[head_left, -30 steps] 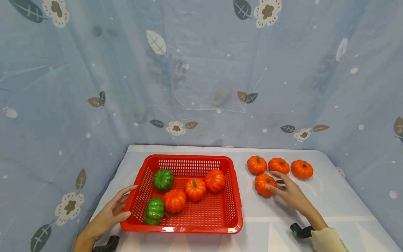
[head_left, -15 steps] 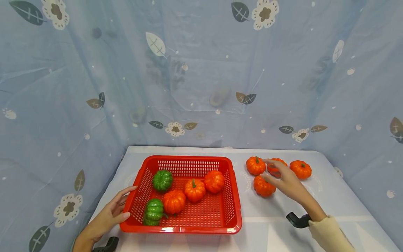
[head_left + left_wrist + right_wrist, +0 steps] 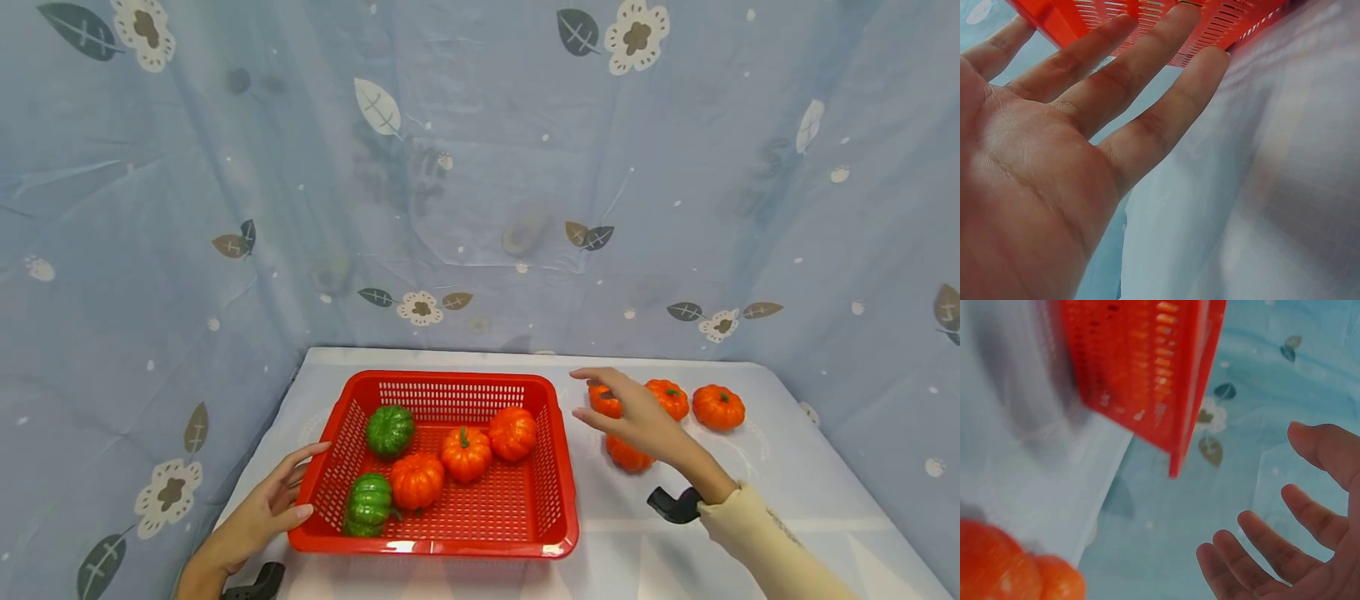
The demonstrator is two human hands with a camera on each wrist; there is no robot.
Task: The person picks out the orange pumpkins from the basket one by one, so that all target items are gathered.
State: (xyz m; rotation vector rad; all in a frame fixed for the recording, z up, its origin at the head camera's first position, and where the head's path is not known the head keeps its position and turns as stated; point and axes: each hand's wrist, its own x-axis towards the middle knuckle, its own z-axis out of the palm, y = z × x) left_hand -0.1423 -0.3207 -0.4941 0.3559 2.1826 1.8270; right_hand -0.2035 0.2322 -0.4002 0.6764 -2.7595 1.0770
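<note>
A red plastic basket (image 3: 433, 546) holds two ribbed green pumpkins (image 3: 390, 431) and three orange pumpkins (image 3: 417, 481). At its left side, my left hand (image 3: 258, 512) has its fingertips and thumb tip right at the rim. In the left wrist view, those fingers (image 3: 1166, 128) are extended and spread against the perforated wall. My right hand (image 3: 637, 417) holds nothing; it is between the basket's right rim and the loose orange pumpkins, its fingers (image 3: 1275, 550) spread and gently bent. It partly hides an orange pumpkin (image 3: 604, 402) behind it and another (image 3: 628, 454) below it.
Two more orange pumpkins, one at the back (image 3: 666, 400) and one farther right (image 3: 718, 407), sit on the pale table (image 3: 795, 492). A blue patterned curtain (image 3: 480, 200) closes off the back and sides. Dark wrist mounts stick out under both wrists.
My right hand has moved left, from beside the nearest loose pumpkin, across the group toward the basket, with nothing in it. My left hand, the basket and the pumpkins stay where they were.
</note>
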